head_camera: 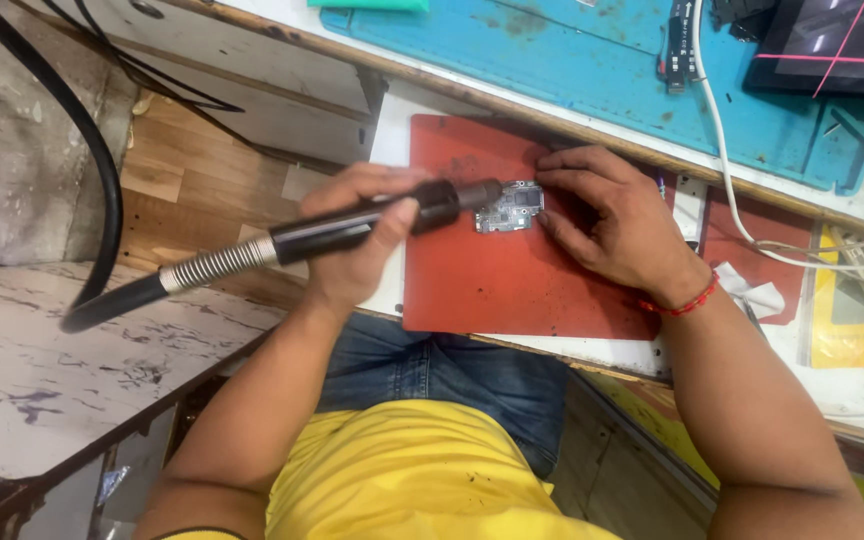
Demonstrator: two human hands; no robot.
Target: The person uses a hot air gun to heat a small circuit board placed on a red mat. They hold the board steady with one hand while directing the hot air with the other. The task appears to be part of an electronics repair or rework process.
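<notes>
While the left hand [357,235] is wrapped tight around the black handle of a hot-air tool [352,228], its metal nozzle sits right at the left edge of a small bare circuit board [509,207], which lies flat near the upper middle of a red work mat [512,285]. The right hand [607,220] rests on the mat with its fingers loosely spread, fingertips [552,190] just beside or touching the board's right edge, gripping nothing that I can make out. The main risk, as I judge it, is heat reaching those fingertips, since they lie so close to the nozzle's line of flow. A flinch could also nudge the board and shift small parts on it (the parts themselves are too small to make out). The tool's thick hose [102,220] loops off to the left over a marbled ledge [42,370]; a snag there could jerk the nozzle across the board.
</notes>
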